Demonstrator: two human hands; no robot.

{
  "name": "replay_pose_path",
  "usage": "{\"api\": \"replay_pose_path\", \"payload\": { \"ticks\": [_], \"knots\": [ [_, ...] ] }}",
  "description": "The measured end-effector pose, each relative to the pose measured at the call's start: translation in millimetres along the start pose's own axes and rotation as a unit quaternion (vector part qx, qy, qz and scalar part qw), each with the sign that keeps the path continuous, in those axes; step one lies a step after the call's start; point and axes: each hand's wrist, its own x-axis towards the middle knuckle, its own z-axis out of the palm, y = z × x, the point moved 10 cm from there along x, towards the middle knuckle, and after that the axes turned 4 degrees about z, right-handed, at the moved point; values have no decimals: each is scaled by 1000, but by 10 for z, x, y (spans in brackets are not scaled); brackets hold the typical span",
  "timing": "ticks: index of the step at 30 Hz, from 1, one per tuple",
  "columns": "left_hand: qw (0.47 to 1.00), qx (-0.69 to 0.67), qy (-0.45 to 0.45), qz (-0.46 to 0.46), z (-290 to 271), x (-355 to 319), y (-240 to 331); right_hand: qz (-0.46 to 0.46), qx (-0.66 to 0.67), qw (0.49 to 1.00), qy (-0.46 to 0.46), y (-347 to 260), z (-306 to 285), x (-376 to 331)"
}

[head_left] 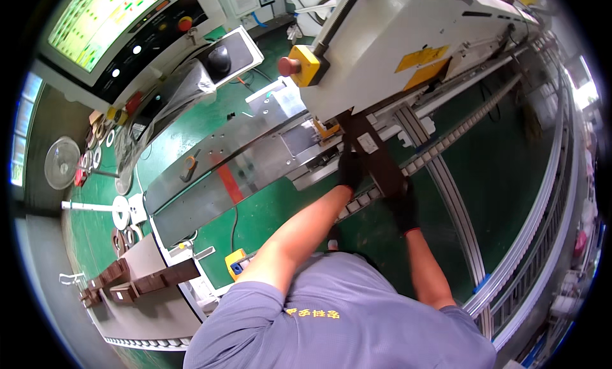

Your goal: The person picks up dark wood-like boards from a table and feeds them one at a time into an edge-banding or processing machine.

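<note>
A dark brown board (382, 166) with a white label (367, 143) lies slantwise at the machine, its far end by the metal infeed under the white housing. My left hand (350, 169), in a black glove, grips its left edge near the middle. At the near end, my right hand (402, 206), also black-gloved, closes round the board's corner. The dark gloves blend with the board, so single fingers are hard to make out. Just left of the far end sits a small yellow-orange part (327, 130) on the machine bed (261, 162).
The white machine housing (376, 47) carries a red stop button (290, 66) on a yellow box. A roller rail (440, 146) runs beside the board. Brown boards (150, 281) lie on a table (156, 315) at lower left. A screen (102, 25) stands at upper left.
</note>
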Motion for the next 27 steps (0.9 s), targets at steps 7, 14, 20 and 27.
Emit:
{"api": "replay_pose_path", "payload": {
  "ticks": [7, 14, 20, 27],
  "knots": [
    [928, 296, -57, 220, 385, 755, -31, -124, -312, 941, 37, 641, -330, 819],
    [892, 153, 215, 367, -2421, -1242, 1737, -37, 293, 954, 40, 427, -108, 149],
    [617, 339, 647, 294, -6550, -3955, 1053, -89, -10, 995, -51, -372, 1044, -876],
    [398, -2, 916, -46, -8960, -6898, -523, -156, 82, 954, -242, -2628, 2309, -2135]
  ]
}}
